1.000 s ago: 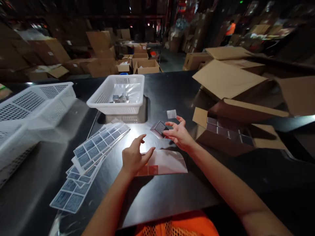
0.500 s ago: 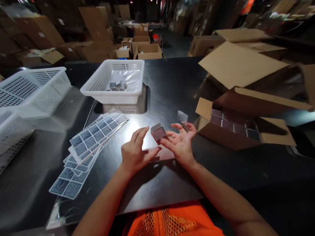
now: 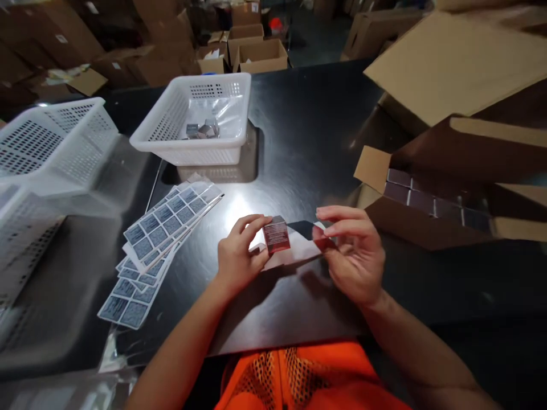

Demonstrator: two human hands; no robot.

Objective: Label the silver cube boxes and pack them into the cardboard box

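Note:
My left hand (image 3: pixel 241 256) grips a small dark box (image 3: pixel 277 236) by its left side, fingers on top and thumb below. Lines of fine pale print cover the face turned toward me, which has a reddish tint. Just to the right, my right hand (image 3: pixel 356 250) pinches a small label-like piece (image 3: pixel 321 234), pale and partly see-through, between thumb and fingers. Its other fingers are spread. A gap separates the piece from the box. To the left lie overlapping sheets of printed labels (image 3: pixel 166 225) with dark square blocks.
A white perforated basket (image 3: pixel 188 149) with a few small metallic-looking pieces stands beyond my hands. More white baskets (image 3: pixel 55 165) are at the left. On the right, an open carton (image 3: pixel 410 228) holds rows of small dark boxes. Cartons (image 3: pixel 262 57) stand behind the dark metal table (image 3: pixel 299 125).
My left hand has closed on the small box, which now stands more upright. My right hand has moved right, away from the box, and pinches the pale piece lower down. The view has tilted downward.

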